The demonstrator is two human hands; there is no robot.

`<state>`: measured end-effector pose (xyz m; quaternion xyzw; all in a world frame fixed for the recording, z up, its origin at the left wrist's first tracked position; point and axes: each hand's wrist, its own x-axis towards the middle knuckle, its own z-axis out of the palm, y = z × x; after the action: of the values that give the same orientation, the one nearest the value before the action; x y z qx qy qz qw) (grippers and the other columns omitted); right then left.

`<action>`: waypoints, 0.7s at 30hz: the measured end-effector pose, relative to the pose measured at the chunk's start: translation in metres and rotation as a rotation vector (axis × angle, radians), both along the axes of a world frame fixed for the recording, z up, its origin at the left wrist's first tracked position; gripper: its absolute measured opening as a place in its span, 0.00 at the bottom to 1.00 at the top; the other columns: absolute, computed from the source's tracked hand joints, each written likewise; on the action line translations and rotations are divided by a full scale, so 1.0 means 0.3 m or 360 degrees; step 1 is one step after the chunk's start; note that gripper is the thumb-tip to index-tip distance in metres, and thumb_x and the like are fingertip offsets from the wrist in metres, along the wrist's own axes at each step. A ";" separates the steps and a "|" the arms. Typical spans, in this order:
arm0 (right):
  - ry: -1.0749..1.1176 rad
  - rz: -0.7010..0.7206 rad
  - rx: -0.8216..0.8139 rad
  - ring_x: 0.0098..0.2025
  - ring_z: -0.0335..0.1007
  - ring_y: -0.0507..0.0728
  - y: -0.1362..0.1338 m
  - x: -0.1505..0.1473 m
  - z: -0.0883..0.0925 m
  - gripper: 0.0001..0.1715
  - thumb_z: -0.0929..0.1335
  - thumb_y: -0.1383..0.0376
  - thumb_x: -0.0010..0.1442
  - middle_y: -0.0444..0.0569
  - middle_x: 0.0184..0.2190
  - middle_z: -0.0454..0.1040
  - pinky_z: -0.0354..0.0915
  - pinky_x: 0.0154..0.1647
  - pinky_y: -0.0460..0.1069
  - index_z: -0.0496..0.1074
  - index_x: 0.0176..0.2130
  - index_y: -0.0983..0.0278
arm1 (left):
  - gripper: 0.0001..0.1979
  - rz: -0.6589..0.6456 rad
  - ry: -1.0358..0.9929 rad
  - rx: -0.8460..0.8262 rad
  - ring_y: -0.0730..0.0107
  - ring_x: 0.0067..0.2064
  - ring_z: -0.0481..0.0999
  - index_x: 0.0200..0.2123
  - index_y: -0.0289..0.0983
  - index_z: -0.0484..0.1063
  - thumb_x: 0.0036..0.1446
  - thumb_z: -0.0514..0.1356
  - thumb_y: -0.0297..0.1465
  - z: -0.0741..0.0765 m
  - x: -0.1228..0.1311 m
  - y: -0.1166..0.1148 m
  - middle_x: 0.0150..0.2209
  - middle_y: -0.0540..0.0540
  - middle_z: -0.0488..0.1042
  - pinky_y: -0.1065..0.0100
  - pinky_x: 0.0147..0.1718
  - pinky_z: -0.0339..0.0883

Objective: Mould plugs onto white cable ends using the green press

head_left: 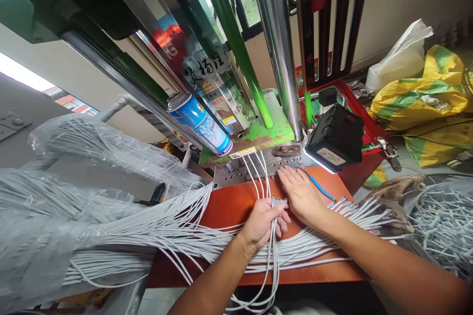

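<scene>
Gripping white cables (pixel 274 266) in my left hand (pixel 261 224), fingers closed round them, wrist low; right hand (pixel 301 197) open, palm down on the orange bench (pixel 229 211), just beside blue-handled pliers (pixel 320 188), below the steel press plate (pixel 240 172).

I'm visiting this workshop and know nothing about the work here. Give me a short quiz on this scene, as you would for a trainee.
1. What is the left hand gripping?
2. True or false: the blue spray can is standing upright.
3. Which is closer to the right hand: the blue-handled pliers or the yellow-green bag?

Key:
1. A bunch of white cables.
2. False: it lies tilted on the machine.
3. The blue-handled pliers.
</scene>
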<state>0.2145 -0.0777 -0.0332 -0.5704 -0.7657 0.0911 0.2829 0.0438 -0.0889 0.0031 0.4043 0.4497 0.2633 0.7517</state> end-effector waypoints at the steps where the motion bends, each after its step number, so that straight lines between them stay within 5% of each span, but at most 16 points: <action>1: -0.0053 -0.0024 -0.0007 0.69 0.57 0.69 0.002 -0.007 0.003 0.32 0.60 0.72 0.65 0.66 0.66 0.65 0.54 0.69 0.66 0.63 0.67 0.73 | 0.27 0.0032 0.0023 0.0054 0.80 0.17 0.67 0.39 0.30 0.72 0.49 0.73 0.47 -0.006 0.000 0.000 0.27 0.47 0.76 0.77 0.12 0.51; 4: -0.0146 -0.0148 -0.0041 0.56 0.67 0.69 0.001 -0.025 0.020 0.24 0.61 0.71 0.66 0.65 0.53 0.75 0.63 0.54 0.61 0.71 0.59 0.71 | 0.26 0.0096 0.0079 0.0232 0.86 0.14 0.60 0.38 0.31 0.70 0.53 0.71 0.49 -0.031 0.002 -0.006 0.26 0.50 0.74 0.79 0.11 0.44; 9: -0.0235 -0.0230 -0.0108 0.39 0.69 0.61 -0.065 0.030 0.023 0.14 0.61 0.66 0.70 0.53 0.36 0.74 0.57 0.38 0.54 0.72 0.35 0.63 | 0.29 0.0001 0.0225 0.0245 0.72 0.16 0.71 0.39 0.34 0.66 0.54 0.67 0.55 -0.058 0.019 -0.011 0.23 0.50 0.74 0.75 0.12 0.60; 13: -0.0195 -0.0300 -0.0184 0.30 0.69 0.57 -0.155 0.108 -0.005 0.11 0.62 0.62 0.72 0.46 0.30 0.74 0.50 0.30 0.52 0.68 0.37 0.61 | 0.31 -0.0137 0.0286 0.0192 0.70 0.17 0.74 0.38 0.36 0.64 0.50 0.67 0.57 -0.043 0.050 -0.003 0.24 0.48 0.76 0.75 0.12 0.62; 21: -0.0076 -0.0267 -0.0207 0.34 0.72 0.58 -0.200 0.117 -0.050 0.15 0.59 0.59 0.74 0.47 0.35 0.76 0.50 0.32 0.52 0.69 0.39 0.60 | 0.29 -0.0297 0.0376 0.0202 0.77 0.14 0.68 0.36 0.36 0.65 0.53 0.64 0.57 -0.019 0.085 0.009 0.23 0.49 0.75 0.77 0.11 0.55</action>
<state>0.2496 -0.1377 -0.0483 -0.6518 -0.7141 0.1030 0.2337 0.0693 -0.0861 -0.0026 0.5192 0.4778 0.1707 0.6877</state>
